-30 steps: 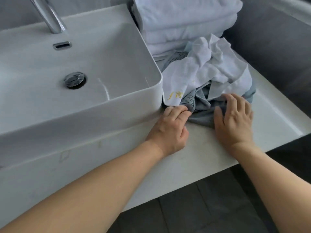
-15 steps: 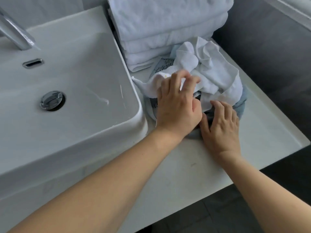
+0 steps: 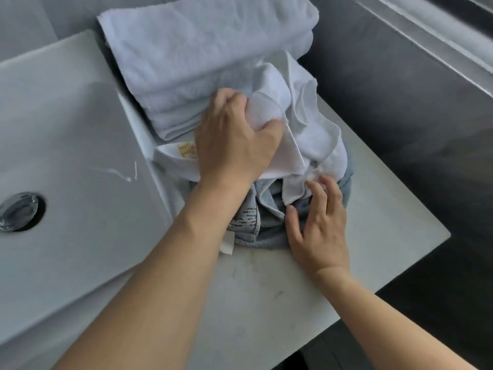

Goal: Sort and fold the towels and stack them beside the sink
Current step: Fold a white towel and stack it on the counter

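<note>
Your left hand (image 3: 234, 140) is bunched tight round a fistful of the crumpled white towel (image 3: 306, 121), up at the back of the loose heap — so this looks like the sorting step, peeling the white one off the pile. Your right hand (image 3: 320, 225) lies lower, fingers spread and relaxed, pressing on the blue-grey towel (image 3: 269, 209) underneath; it pins rather than grips.

The heap sits on the counter (image 3: 266, 303) just beside the sink (image 3: 66, 156), touching the sink's right wall, and behind it the stack of folded white towels (image 3: 200, 57) fills the counter's back edge. A yellow embroidered mark (image 3: 186, 150) shows on a white hem by your left wrist.

Next, I'd say, lift the white towel clear while the right hand keeps the blue one down — they're tangled, so a slow pull, then find two corners to shake it flat.

The counter is pale stone with faint scuffs near its front edge. The sink is a white rectangular basin with a chrome drain (image 3: 20, 210). Dark grey wall panels stand to the right, and dark floor shows below the counter's front.
</note>
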Available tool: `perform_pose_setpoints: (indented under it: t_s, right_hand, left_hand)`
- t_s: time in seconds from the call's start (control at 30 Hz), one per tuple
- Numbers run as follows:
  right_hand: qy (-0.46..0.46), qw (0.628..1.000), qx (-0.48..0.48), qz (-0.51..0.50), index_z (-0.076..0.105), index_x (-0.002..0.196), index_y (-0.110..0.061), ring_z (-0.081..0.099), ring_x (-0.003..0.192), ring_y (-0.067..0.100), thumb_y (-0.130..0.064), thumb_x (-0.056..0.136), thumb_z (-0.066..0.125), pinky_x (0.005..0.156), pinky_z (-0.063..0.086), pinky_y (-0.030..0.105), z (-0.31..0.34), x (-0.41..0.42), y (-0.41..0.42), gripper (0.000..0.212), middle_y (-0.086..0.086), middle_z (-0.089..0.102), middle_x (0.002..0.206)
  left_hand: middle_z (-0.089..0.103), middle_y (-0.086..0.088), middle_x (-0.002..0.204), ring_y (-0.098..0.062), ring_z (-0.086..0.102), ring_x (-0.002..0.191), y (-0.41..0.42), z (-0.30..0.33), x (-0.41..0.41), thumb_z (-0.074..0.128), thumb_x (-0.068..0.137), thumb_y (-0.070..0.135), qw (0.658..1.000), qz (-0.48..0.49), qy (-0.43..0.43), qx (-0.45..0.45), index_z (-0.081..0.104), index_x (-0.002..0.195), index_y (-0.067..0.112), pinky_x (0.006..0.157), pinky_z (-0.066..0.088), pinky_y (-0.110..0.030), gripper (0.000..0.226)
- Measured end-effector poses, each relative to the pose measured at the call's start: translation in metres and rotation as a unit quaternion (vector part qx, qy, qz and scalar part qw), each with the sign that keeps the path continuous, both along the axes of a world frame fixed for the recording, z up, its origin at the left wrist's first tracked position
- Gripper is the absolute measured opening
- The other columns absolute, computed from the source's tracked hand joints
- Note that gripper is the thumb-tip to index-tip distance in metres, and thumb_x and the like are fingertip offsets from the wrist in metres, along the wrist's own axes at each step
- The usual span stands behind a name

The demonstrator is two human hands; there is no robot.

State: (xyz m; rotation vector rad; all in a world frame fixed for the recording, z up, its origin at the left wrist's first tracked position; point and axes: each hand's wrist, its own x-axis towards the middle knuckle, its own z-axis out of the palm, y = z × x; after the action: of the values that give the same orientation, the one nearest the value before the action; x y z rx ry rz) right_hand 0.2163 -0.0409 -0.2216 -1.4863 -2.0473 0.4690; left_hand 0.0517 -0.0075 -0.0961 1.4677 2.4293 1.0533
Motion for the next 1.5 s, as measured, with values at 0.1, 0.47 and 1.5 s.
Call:
perform_pose_setpoints:
  t_s: [0.1, 0.47, 1.5]
  right_hand:
    - [0.015, 1.0, -0.008, 0.013, 0.045, 0.133, -0.011, 0.032, 0.137, 0.024, -0.042, 0.09, 0.047, 0.115, 0.018, 0.026, 0.002, 0.001, 0.001, 0.054, 0.01, 0.035, 0.145]
    - [0.023, 0.985, -0.166, 0.036, 0.049, 0.13, -0.016, 0.043, 0.116, 0.018, -0.055, 0.071, 0.053, 0.087, 0.02, 0.002, -0.022, 0.021, 0.002, 0.071, 0.001, 0.048, 0.125]
    - [0.078, 0.991, -0.019, 0.103, 0.056, 0.091, -0.018, 0.038, 0.12, 0.028, -0.041, 0.08, 0.059, 0.107, 0.028, 0.039, 0.034, 0.01, 0.029, 0.026, 0.002, 0.05, 0.122]
  left_hand:
    - [0.059, 0.009, 0.078, -0.011, 0.054, 0.072, -0.019, 0.011, 0.004, 0.071, 0.075, 0.031, 0.991, -0.063, -0.118, 0.025, 0.062, 0.078, 0.013, 0.063, 0.041, -0.026, 0.02]
    - [0.052, 0.009, 0.089, -0.025, 0.047, 0.083, -0.111, -0.002, 0.045, 0.052, 0.089, 0.028, 0.975, -0.046, -0.019, -0.217, 0.032, 0.127, 0.041, 0.069, 0.036, -0.035, 0.045]
    - [0.069, -0.002, 0.115, -0.026, 0.062, 0.101, -0.159, -0.109, 0.071, 0.047, 0.072, 0.036, 0.996, 0.071, 0.036, -0.049, 0.058, 0.126, 0.013, 0.08, 0.04, -0.027, 0.059]
